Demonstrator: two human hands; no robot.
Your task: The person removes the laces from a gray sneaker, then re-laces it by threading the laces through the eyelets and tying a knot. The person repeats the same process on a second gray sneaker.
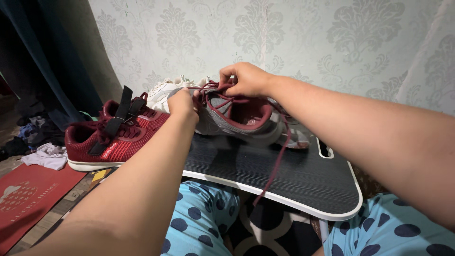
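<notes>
A pale wall point(284, 33) papered in a grey damask pattern is seen behind a small black lap table point(303, 180) edged in white. A dark curtain point(52, 57) hangs at left; a red mat point(28, 199) and crumpled clothes point(45, 154) are spread on the floor.

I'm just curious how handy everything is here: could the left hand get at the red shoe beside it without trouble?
Probably yes. The red shoe sits just left of the left hand on the same black table, with nothing between them. But that hand is pinching the dark red lace of the grey shoe.

Both hands point(213, 92) raised together, fingers pinched (arms outstretched)
</notes>
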